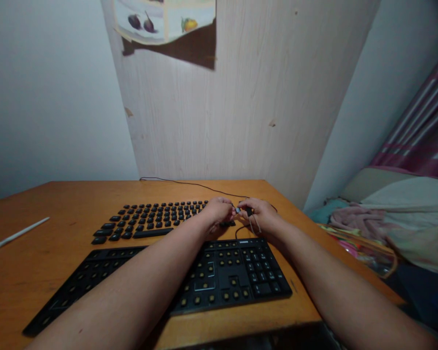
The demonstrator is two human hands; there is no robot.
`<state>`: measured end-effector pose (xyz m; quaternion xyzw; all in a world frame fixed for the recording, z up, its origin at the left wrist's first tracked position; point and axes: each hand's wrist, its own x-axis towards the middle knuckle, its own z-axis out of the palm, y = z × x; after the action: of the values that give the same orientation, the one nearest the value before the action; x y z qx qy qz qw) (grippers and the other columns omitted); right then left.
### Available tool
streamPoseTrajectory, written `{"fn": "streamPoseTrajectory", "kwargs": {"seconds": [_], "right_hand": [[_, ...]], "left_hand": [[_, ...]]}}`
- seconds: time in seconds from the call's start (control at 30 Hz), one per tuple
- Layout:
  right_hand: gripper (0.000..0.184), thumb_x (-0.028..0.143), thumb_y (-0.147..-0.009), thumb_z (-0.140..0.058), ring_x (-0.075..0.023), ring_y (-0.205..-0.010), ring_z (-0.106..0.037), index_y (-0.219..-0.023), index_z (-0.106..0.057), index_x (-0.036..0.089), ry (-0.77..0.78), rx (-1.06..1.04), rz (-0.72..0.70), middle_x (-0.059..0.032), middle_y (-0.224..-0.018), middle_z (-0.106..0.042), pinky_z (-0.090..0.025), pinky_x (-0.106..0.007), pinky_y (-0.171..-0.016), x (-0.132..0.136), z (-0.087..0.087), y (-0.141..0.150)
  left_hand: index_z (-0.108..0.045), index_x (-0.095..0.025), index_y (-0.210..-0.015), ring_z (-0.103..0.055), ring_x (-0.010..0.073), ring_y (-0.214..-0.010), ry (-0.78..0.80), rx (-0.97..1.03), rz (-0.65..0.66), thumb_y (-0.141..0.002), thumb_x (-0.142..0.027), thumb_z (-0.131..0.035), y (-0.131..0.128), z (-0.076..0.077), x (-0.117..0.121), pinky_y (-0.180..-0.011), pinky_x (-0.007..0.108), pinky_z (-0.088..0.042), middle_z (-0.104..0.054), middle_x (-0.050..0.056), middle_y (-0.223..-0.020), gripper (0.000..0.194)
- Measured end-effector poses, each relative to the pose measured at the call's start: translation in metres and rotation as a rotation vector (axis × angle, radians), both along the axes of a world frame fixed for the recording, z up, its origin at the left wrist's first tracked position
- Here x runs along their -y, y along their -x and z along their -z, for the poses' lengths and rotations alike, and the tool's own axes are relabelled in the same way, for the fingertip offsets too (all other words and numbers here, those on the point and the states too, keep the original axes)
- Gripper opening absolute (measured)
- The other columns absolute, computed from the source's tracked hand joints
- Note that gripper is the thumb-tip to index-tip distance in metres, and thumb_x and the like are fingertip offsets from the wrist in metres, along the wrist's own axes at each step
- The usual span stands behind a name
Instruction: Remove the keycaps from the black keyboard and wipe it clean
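Both hands meet above the far edge of a black keyboard point(237, 270). My left hand point(219, 211) is closed, its fingertips pinching a small keycap point(237, 210) between the two hands. My right hand point(261, 214) is closed around a keycap puller point(250, 212), a small dark tool with thin wire legs hanging below the fingers; its fingertips are close to the keycap. Most of the keyboard shows bare switch posts, while the number pad point(264, 270) at its right end carries its caps. My left forearm covers part of the keyboard.
Loose black keycaps point(156, 214) lie in rows behind the keyboard, with a long spacebar point(152, 233) in front. A thin cable point(190, 183) runs along the table's back. At the left lies a white stick-like object point(18, 236). Bedding point(372, 218) is beyond the table's right edge.
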<state>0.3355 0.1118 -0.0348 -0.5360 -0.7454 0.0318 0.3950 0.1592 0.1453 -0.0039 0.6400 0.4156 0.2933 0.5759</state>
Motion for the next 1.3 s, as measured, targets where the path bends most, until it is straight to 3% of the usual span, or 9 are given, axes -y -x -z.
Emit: {"fn": "streamPoseTrajectory", "kwargs": {"seconds": [0.17, 0.37, 0.47, 0.57, 0.67, 0.73, 0.83, 1.0, 1.3], "right_hand": [[0.025, 0.031, -0.077, -0.066, -0.0192, -0.081, -0.063, -0.098, -0.072, 0.022, 0.018, -0.073, 0.091, -0.0052, -0.092, -0.070, -0.048, -0.029, -0.072, -0.007, 0.012, -0.010], [0.032, 0.033, -0.074, -0.066, -0.0152, -0.066, -0.061, -0.101, -0.071, 0.016, 0.104, -0.155, 0.239, -0.0054, -0.081, -0.071, -0.046, -0.024, -0.058, -0.022, 0.022, -0.044], [0.034, 0.036, -0.073, -0.066, -0.0127, -0.057, -0.058, -0.100, -0.071, 0.016, 0.144, -0.174, 0.291, -0.0034, -0.075, -0.070, -0.042, -0.022, -0.051, -0.026, 0.027, -0.054], [0.034, 0.038, -0.074, -0.065, -0.0117, -0.051, -0.055, -0.099, -0.071, 0.017, 0.181, -0.172, 0.315, -0.0008, -0.066, -0.067, -0.040, -0.022, -0.048, -0.027, 0.031, -0.059], [0.033, 0.039, -0.074, -0.066, -0.0123, -0.052, -0.056, -0.098, -0.072, 0.018, 0.194, -0.155, 0.337, -0.0003, -0.065, -0.068, -0.041, -0.022, -0.050, -0.029, 0.033, -0.061], [0.032, 0.039, -0.073, -0.067, -0.0135, -0.056, -0.058, -0.097, -0.073, 0.019, 0.188, -0.141, 0.360, -0.0012, -0.069, -0.070, -0.042, -0.023, -0.053, -0.030, 0.034, -0.062], [0.031, 0.038, -0.072, -0.069, -0.0163, -0.066, -0.062, -0.097, -0.073, 0.020, 0.170, -0.124, 0.392, -0.0033, -0.079, -0.073, -0.044, -0.025, -0.059, -0.031, 0.034, -0.063], [0.030, 0.036, -0.073, -0.068, -0.0182, -0.074, -0.065, -0.099, -0.074, 0.022, 0.160, -0.103, 0.406, -0.0035, -0.085, -0.074, -0.046, -0.027, -0.066, -0.028, 0.032, -0.061], [0.028, 0.039, -0.075, -0.068, -0.0199, -0.079, -0.066, -0.098, -0.075, 0.024, 0.162, -0.105, 0.450, -0.0041, -0.090, -0.075, -0.047, -0.028, -0.068, -0.029, 0.031, -0.058]], "left_hand": [[-0.060, -0.014, -0.079, -0.058, 0.0106, -0.062, -0.096, -0.080, -0.038, -0.086, -0.012, -0.056, 0.013, -0.009, 0.002, -0.059, 0.021, -0.046, -0.063, 0.003, -0.070, 0.008], [-0.062, -0.016, -0.073, -0.050, 0.0107, -0.054, -0.231, -0.220, 0.081, -0.076, -0.021, -0.064, 0.054, -0.030, 0.028, -0.051, 0.020, -0.036, -0.059, -0.002, -0.060, 0.006], [-0.067, -0.017, -0.081, -0.058, 0.0145, -0.069, -0.291, -0.291, 0.155, -0.074, -0.029, -0.068, 0.079, -0.038, 0.041, -0.064, 0.022, -0.043, -0.068, 0.001, -0.074, 0.014], [-0.068, -0.018, -0.103, -0.064, 0.0212, -0.089, -0.439, -0.556, 0.310, -0.079, -0.049, -0.062, 0.101, -0.047, 0.054, -0.077, 0.027, -0.046, -0.072, 0.006, -0.099, 0.040], [-0.055, -0.020, -0.131, -0.053, 0.0271, -0.123, -0.488, -0.680, 0.362, -0.073, -0.064, -0.064, 0.115, -0.056, 0.068, -0.101, 0.033, -0.039, -0.057, 0.010, -0.137, 0.073], [-0.043, -0.021, -0.143, -0.044, 0.0297, -0.133, -0.498, -0.768, 0.442, -0.064, -0.070, -0.068, 0.119, -0.060, 0.078, -0.110, 0.036, -0.032, -0.045, 0.011, -0.148, 0.096], [-0.033, -0.022, -0.148, -0.038, 0.0322, -0.137, -0.565, -0.806, 0.532, -0.053, -0.074, -0.072, 0.120, -0.058, 0.090, -0.113, 0.039, -0.028, -0.036, 0.012, -0.154, 0.115], [-0.031, -0.023, -0.150, -0.028, 0.0368, -0.142, -0.718, -0.814, 0.569, -0.046, -0.071, -0.077, 0.117, -0.040, 0.102, -0.116, 0.044, -0.021, -0.031, 0.014, -0.155, 0.123], [-0.040, -0.023, -0.143, -0.043, 0.0385, -0.128, -0.778, -0.798, 0.581, -0.050, -0.062, -0.077, 0.112, -0.037, 0.100, -0.109, 0.048, -0.032, -0.045, 0.013, -0.144, 0.108]]}}
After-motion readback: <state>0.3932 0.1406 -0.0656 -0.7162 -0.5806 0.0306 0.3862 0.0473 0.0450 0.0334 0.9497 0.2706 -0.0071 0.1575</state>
